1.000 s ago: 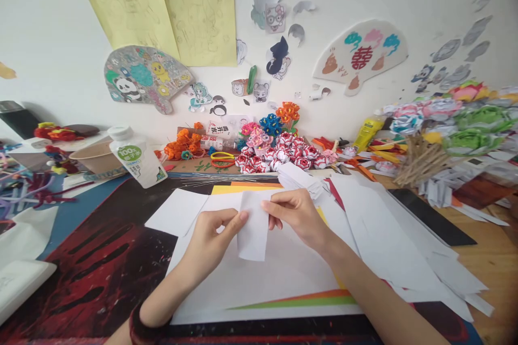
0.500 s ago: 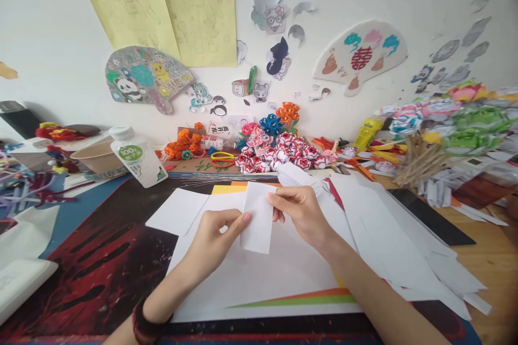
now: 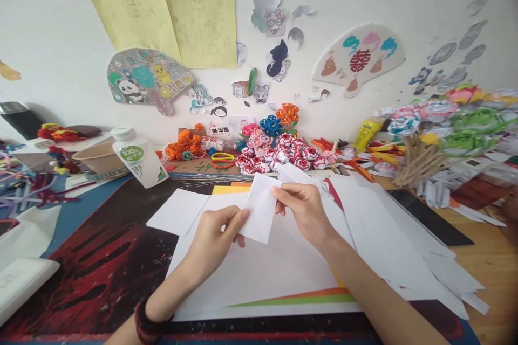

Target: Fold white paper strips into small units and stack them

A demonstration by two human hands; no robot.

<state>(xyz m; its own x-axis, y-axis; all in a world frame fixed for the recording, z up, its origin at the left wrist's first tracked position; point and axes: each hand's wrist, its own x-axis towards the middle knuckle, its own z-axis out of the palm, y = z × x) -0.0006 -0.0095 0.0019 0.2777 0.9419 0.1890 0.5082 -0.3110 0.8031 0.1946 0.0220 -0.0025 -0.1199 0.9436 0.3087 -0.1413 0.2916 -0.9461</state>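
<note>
A small white paper piece (image 3: 261, 209), rectangular and slightly tilted, is held up between my two hands. My left hand (image 3: 220, 232) pinches its left edge between thumb and fingers. The right edge is gripped by my right hand (image 3: 301, 207), thumb in front and fingertips partly behind the paper. Below both hands lies a large white sheet (image 3: 259, 280), with green and orange strips showing near its lower right edge. A separate white square (image 3: 178, 211) rests to the left on the dark mat.
Loose white sheets (image 3: 388, 237) pile up on the right beside a black flat object (image 3: 431, 217). Behind my hands stand red-and-white paper flowers (image 3: 291, 152). A white bottle (image 3: 140, 157) stands at the back left, and a white case (image 3: 26, 288) lies at the left edge.
The held paper has tilted clockwise and risen slightly. My left fingers have shifted at its left edge, with more fingertips showing below the thumb.
</note>
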